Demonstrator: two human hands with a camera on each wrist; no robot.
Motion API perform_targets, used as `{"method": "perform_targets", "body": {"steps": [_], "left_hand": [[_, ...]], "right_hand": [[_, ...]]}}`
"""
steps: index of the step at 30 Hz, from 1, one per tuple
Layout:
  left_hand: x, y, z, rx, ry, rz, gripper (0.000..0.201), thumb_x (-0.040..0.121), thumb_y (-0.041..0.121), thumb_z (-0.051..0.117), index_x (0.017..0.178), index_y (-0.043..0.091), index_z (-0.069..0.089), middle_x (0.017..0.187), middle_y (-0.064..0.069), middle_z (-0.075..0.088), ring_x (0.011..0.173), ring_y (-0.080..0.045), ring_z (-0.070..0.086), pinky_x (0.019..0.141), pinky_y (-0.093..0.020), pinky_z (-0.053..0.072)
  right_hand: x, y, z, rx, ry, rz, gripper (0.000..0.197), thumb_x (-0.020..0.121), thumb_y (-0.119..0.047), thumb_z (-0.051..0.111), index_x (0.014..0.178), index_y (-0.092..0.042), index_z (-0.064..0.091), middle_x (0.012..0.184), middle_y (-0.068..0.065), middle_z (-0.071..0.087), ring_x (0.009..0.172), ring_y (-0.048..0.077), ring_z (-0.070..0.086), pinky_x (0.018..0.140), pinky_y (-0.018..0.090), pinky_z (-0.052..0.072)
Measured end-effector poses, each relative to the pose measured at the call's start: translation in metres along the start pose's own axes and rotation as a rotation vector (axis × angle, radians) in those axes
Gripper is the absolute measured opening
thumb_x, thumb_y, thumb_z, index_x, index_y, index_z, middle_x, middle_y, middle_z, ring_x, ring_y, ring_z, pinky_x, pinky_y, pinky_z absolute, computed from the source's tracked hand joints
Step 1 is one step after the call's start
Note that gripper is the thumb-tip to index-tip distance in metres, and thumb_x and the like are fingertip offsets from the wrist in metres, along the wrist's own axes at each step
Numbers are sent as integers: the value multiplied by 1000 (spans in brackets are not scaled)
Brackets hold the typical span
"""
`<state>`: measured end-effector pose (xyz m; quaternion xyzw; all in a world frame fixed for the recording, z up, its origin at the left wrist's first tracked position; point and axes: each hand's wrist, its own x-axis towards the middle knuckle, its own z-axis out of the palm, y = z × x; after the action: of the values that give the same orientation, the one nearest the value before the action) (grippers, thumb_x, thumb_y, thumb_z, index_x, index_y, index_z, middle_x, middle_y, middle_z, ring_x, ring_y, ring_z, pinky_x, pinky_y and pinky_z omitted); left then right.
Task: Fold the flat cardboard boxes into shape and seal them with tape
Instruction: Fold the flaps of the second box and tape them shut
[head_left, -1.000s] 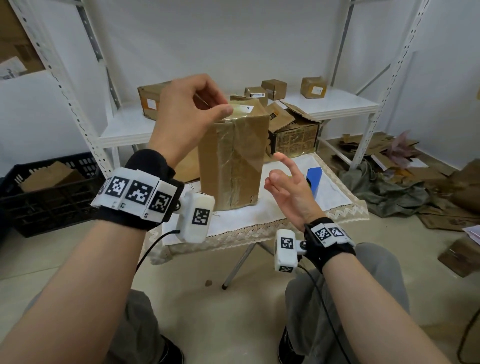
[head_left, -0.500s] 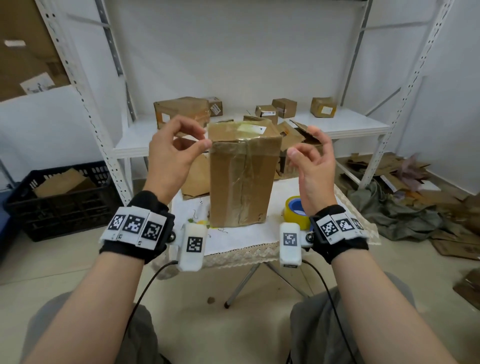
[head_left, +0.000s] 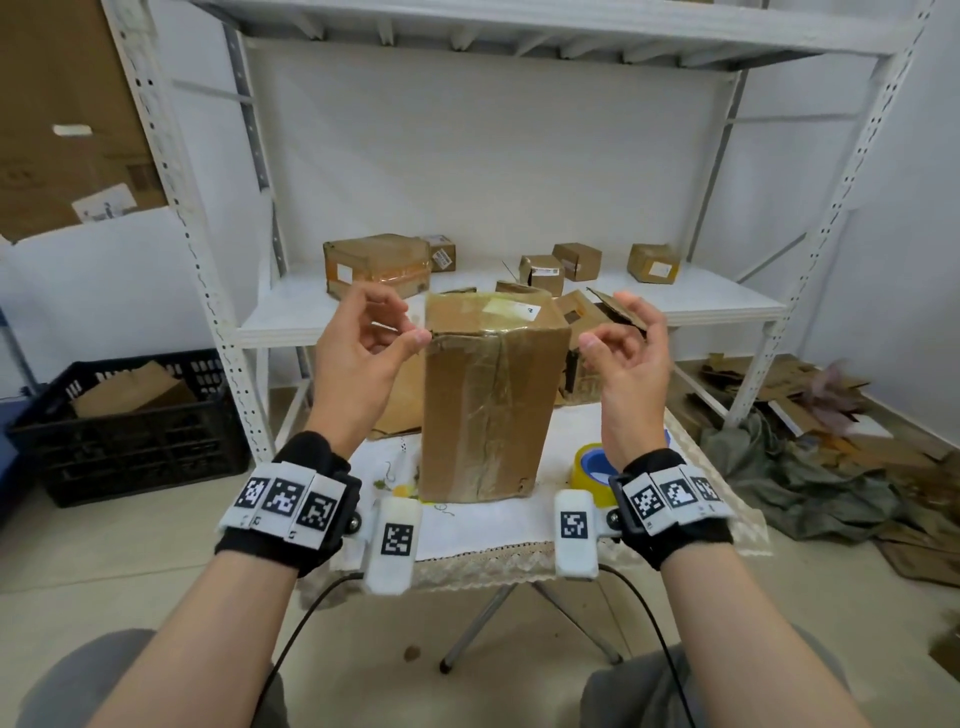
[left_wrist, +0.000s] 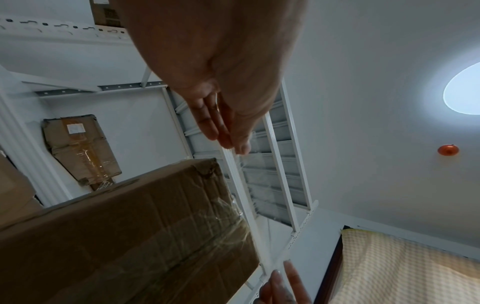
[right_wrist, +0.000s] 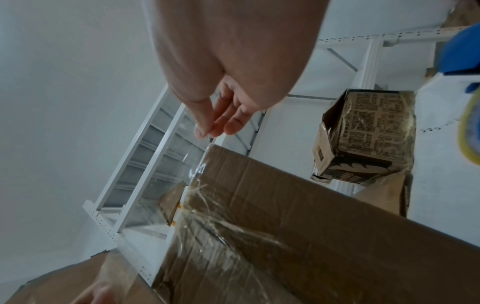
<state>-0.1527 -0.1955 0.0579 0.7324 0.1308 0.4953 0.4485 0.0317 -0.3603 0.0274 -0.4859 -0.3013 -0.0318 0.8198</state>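
A tall taped cardboard box stands upright on the cloth-covered small table. My left hand is at the box's top left corner and my right hand at its top right. Each pinches one end of a strip of clear tape, stretched along the near top edge of the box. In the right wrist view the tape strip runs from my right fingertips down past the box. A yellow tape roll with a blue core lies on the table behind my right wrist.
Behind the table is a white metal shelf with several small sealed boxes. An open printed box sits just behind the tall one. A black crate stands on the floor at left. Cardboard scraps and a grey cloth lie at right.
My right hand rose from low beside the table to the box's top right corner. My left hand shifted from over the box top to its left corner. The view tilted upward.
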Motion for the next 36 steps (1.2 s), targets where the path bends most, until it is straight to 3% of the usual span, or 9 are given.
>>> {"method": "perform_targets", "body": {"steps": [3, 8, 13, 16, 22, 30, 36], "left_hand": [[2, -1, 2, -9, 5, -1, 30, 85, 10, 79, 109, 13, 61, 90, -2, 66, 90, -18, 65, 91, -44, 55], [4, -6, 6, -1, 4, 0, 28, 85, 12, 79, 107, 15, 62, 92, -1, 66, 88, -15, 64, 89, -37, 56], [2, -10, 11, 18, 4, -2, 38, 79, 13, 85, 107, 18, 60, 88, 2, 63, 82, -10, 61, 77, -19, 50], [1, -9, 16, 46, 25, 11, 38, 78, 12, 85, 106, 16, 59, 85, 3, 61, 75, -2, 56, 71, -13, 46], [3, -11, 20, 79, 50, 23, 38, 79, 12, 85, 106, 16, 59, 85, 5, 59, 72, 3, 52, 69, -10, 46], [5, -20, 23, 130, 57, 62, 37, 79, 11, 85, 108, 15, 63, 88, 3, 58, 74, 2, 52, 69, -11, 45], [7, -23, 26, 227, 58, 101, 42, 80, 12, 84, 116, 20, 64, 110, 1, 54, 73, -1, 56, 69, -8, 45]], "right_hand": [[3, 2, 0, -21, -13, -7, 53, 90, 9, 65, 132, -20, 54, 86, 0, 63, 89, 13, 63, 96, 33, 54], [7, 2, 0, -83, -50, -45, 51, 92, 6, 64, 134, -21, 55, 87, 3, 61, 90, 16, 61, 96, 40, 52], [8, 7, -2, -90, -72, -55, 55, 90, 5, 68, 138, -16, 51, 89, 7, 59, 88, 15, 60, 87, 26, 52], [8, 9, -2, -99, -85, -52, 59, 87, 2, 73, 136, -21, 53, 90, 7, 55, 88, 16, 58, 88, 28, 52], [10, 13, -2, -123, -103, -50, 61, 84, 1, 77, 135, -24, 53, 91, 7, 53, 87, 17, 55, 89, 31, 50], [12, 16, 2, -150, -101, -46, 61, 84, 0, 78, 134, -24, 54, 92, 6, 52, 88, 17, 54, 89, 32, 50], [15, 16, 2, -203, -100, -65, 64, 85, -2, 78, 138, -24, 50, 98, 6, 57, 88, 12, 58, 85, 26, 51]]}}
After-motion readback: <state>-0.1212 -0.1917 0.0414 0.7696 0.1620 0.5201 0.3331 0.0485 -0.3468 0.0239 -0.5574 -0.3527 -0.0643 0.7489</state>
